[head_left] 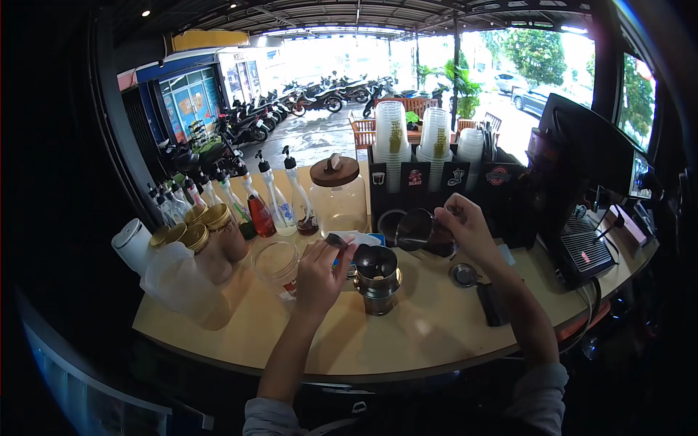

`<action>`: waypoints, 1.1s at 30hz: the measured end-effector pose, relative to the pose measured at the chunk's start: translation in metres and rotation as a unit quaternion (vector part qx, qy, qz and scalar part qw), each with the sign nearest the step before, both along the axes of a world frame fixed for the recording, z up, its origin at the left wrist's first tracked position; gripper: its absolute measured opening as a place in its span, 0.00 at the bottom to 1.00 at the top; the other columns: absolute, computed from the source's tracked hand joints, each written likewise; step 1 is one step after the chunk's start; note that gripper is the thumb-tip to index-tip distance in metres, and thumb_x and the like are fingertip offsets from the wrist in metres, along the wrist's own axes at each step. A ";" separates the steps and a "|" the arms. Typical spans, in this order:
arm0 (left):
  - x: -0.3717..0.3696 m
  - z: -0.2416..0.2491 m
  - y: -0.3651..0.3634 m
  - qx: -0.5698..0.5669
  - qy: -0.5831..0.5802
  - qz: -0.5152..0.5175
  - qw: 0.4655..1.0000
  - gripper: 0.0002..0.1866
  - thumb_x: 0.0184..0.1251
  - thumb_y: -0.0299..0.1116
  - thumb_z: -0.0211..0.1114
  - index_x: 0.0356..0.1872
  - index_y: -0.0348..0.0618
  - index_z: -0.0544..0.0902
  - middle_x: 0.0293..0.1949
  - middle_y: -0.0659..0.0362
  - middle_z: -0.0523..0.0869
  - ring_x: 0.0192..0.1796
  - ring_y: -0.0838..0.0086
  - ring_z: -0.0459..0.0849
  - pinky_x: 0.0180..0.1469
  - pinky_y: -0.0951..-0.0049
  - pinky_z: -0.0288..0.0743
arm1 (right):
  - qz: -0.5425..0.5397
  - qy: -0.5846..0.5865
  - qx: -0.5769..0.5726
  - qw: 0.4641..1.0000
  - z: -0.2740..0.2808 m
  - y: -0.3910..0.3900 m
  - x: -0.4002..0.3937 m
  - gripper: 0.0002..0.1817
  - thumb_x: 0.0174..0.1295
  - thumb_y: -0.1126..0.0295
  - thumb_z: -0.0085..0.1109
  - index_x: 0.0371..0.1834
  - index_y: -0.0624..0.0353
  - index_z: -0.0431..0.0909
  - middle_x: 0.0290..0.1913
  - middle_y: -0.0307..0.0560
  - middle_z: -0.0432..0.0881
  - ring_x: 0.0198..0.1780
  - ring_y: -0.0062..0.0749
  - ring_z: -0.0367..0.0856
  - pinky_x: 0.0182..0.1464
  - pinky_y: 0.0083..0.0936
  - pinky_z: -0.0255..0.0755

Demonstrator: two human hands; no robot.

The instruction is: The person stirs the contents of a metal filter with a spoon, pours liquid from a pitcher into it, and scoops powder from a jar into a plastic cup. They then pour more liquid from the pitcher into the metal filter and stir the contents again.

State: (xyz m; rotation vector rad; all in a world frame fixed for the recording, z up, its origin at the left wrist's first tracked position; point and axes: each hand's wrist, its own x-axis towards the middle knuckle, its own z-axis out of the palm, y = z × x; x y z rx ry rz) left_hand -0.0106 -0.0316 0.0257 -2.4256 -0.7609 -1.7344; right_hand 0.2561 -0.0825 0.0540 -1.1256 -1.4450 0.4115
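Near the middle of the counter stands a metal pot with a dark funnel-like top. My left hand is closed on the handle of a dark spoon or scoop, whose bowl seems to lie over the funnel top. My right hand is closed on a small clear glass vessel, held tilted above and to the right of the pot. What the glass contains is too dark to tell. Behind my left hand is a white tissue in a blue pack. An open clear jar stands left of that hand.
Pump bottles, gold-lidded jars and a white pitcher crowd the left. A wood-lidded jar and cup stacks stand behind. Right are a round metal piece, a dark object and a machine.
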 end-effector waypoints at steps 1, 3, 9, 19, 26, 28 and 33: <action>0.000 0.000 -0.001 -0.015 -0.001 -0.007 1.000 0.07 0.62 0.31 0.67 0.38 0.41 0.84 0.29 0.56 0.84 0.32 0.62 0.80 0.36 0.63 0.72 | 0.007 0.042 -0.018 0.999 -0.007 -0.002 0.003 0.13 0.66 0.67 0.60 0.27 0.58 0.68 0.20 0.29 0.67 0.24 0.08 0.63 0.24 0.14 0.57; -0.001 -0.002 -0.002 -0.030 -0.002 -0.012 0.999 0.07 0.62 0.32 0.68 0.37 0.41 0.84 0.29 0.56 0.83 0.32 0.61 0.80 0.35 0.63 0.72 | -0.001 0.076 -0.041 0.996 -0.029 0.000 0.013 0.13 0.66 0.66 0.60 0.27 0.58 0.68 0.21 0.29 0.69 0.24 0.08 0.64 0.24 0.13 0.57; -0.002 -0.002 -0.004 -0.024 0.000 -0.022 0.999 0.05 0.60 0.27 0.68 0.35 0.37 0.84 0.31 0.56 0.85 0.33 0.66 0.82 0.37 0.67 0.73 | 0.002 0.231 -0.078 0.970 -0.125 0.009 0.034 0.12 0.69 0.65 0.56 0.29 0.55 0.69 0.24 0.30 0.70 0.25 0.10 0.65 0.27 0.14 0.60; 0.001 -0.007 -0.004 -0.032 -0.001 -0.070 0.997 0.04 0.63 0.26 0.65 0.37 0.40 0.82 0.35 0.56 0.83 0.36 0.62 0.79 0.39 0.64 0.71 | -0.003 0.297 -0.037 0.954 -0.199 0.020 0.038 0.11 0.71 0.66 0.51 0.28 0.53 0.68 0.27 0.32 0.71 0.29 0.14 0.66 0.34 0.16 0.61; 0.004 -0.007 -0.003 -0.027 0.013 -0.084 0.996 0.05 0.62 0.26 0.64 0.38 0.41 0.82 0.35 0.57 0.82 0.37 0.61 0.78 0.41 0.65 0.71 | -0.067 0.093 -0.103 0.988 -0.193 0.012 0.052 0.07 0.70 0.68 0.53 0.35 0.59 0.72 0.33 0.38 0.75 0.34 0.18 0.72 0.38 0.20 0.70; 0.007 -0.004 -0.006 -0.019 0.025 -0.087 0.996 0.05 0.62 0.27 0.65 0.38 0.42 0.82 0.35 0.58 0.81 0.38 0.62 0.78 0.43 0.64 0.71 | -0.126 -0.032 -0.039 0.991 -0.164 0.006 0.045 0.06 0.67 0.69 0.55 0.41 0.60 0.73 0.40 0.42 0.75 0.34 0.20 0.73 0.38 0.21 0.71; 0.020 -0.002 -0.002 0.051 0.119 -0.097 0.987 0.10 0.58 0.28 0.67 0.42 0.44 0.80 0.37 0.60 0.79 0.42 0.63 0.78 0.50 0.61 0.68 | 0.067 -0.087 0.037 0.993 -0.025 -0.034 -0.037 0.22 0.58 0.75 0.64 0.58 0.58 0.75 0.59 0.51 0.74 0.36 0.30 0.79 0.40 0.22 0.75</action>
